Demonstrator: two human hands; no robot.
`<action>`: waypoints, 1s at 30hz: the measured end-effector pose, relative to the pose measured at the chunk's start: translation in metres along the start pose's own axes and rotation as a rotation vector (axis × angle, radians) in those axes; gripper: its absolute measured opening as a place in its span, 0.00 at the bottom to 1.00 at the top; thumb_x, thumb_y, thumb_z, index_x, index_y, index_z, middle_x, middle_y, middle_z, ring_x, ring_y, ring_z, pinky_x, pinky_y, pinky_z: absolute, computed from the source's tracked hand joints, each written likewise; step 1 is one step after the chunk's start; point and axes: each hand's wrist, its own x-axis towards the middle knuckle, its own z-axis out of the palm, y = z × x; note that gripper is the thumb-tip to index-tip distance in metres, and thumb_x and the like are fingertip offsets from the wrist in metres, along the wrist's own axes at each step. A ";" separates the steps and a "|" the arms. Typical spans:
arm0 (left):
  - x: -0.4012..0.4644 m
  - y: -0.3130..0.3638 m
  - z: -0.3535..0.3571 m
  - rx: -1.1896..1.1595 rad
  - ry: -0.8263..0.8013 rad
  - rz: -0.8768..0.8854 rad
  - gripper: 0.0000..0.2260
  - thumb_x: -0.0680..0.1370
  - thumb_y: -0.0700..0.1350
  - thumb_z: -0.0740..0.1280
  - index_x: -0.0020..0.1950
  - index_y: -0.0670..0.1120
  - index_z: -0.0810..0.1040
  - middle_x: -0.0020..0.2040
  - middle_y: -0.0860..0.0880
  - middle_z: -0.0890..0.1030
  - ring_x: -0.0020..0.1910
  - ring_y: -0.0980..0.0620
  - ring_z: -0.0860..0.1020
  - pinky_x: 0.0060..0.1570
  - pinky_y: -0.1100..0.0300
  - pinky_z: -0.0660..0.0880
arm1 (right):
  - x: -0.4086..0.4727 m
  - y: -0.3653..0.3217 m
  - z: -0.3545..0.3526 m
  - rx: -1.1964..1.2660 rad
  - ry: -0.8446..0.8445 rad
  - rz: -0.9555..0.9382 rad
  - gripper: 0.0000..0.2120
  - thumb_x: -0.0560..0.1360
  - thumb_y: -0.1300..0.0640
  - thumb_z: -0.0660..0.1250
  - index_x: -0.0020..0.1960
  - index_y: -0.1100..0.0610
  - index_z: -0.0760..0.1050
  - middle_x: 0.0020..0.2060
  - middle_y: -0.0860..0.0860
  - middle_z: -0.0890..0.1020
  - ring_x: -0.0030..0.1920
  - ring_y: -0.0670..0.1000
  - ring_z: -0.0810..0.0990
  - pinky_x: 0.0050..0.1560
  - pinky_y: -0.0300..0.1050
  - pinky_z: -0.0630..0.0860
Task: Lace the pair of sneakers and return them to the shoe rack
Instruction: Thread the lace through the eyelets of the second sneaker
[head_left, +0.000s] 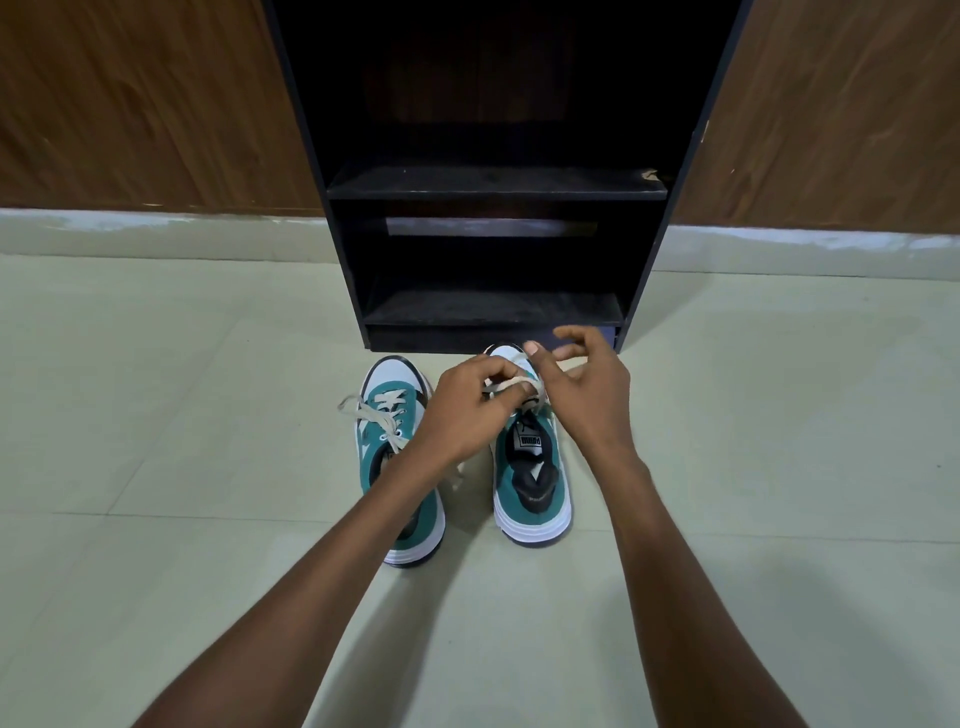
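Note:
Two teal and white sneakers stand on the floor, toes toward a black shoe rack (496, 187). The left sneaker (402, 452) has loose cream laces spilling out to its left side. Over the front of the right sneaker (532, 483) both my hands work a cream lace (514, 385). My left hand (470, 402) pinches the lace from the left. My right hand (584, 387) holds the same lace near the toe, thumb and forefinger together and the other fingers spread. The right sneaker's eyelets are hidden under my hands.
The rack's two lower shelves hold nothing and its base (488, 338) stands just beyond the sneakers' toes. Brown wood panels (145, 104) flank the rack on both sides. Pale floor tiles (182, 415) stretch all around.

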 end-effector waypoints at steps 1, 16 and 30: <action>0.001 0.007 -0.002 -0.131 -0.049 -0.147 0.10 0.72 0.51 0.68 0.43 0.45 0.83 0.38 0.49 0.82 0.36 0.54 0.76 0.41 0.57 0.72 | -0.003 -0.001 -0.002 -0.003 -0.016 -0.039 0.12 0.73 0.42 0.74 0.50 0.48 0.80 0.44 0.46 0.82 0.40 0.47 0.82 0.46 0.44 0.79; 0.015 0.007 -0.014 -0.483 -0.111 -0.558 0.08 0.76 0.46 0.72 0.48 0.42 0.85 0.39 0.47 0.70 0.26 0.56 0.60 0.23 0.64 0.56 | -0.020 -0.006 -0.012 0.083 -0.123 -0.014 0.05 0.71 0.57 0.74 0.36 0.52 0.82 0.39 0.47 0.84 0.50 0.49 0.80 0.49 0.49 0.79; 0.010 0.008 -0.008 -0.496 -0.126 -0.476 0.09 0.78 0.50 0.72 0.47 0.44 0.85 0.38 0.47 0.76 0.26 0.55 0.66 0.28 0.62 0.62 | -0.011 -0.040 -0.050 0.000 -0.177 0.176 0.32 0.67 0.45 0.81 0.66 0.51 0.73 0.46 0.53 0.83 0.39 0.53 0.85 0.28 0.43 0.82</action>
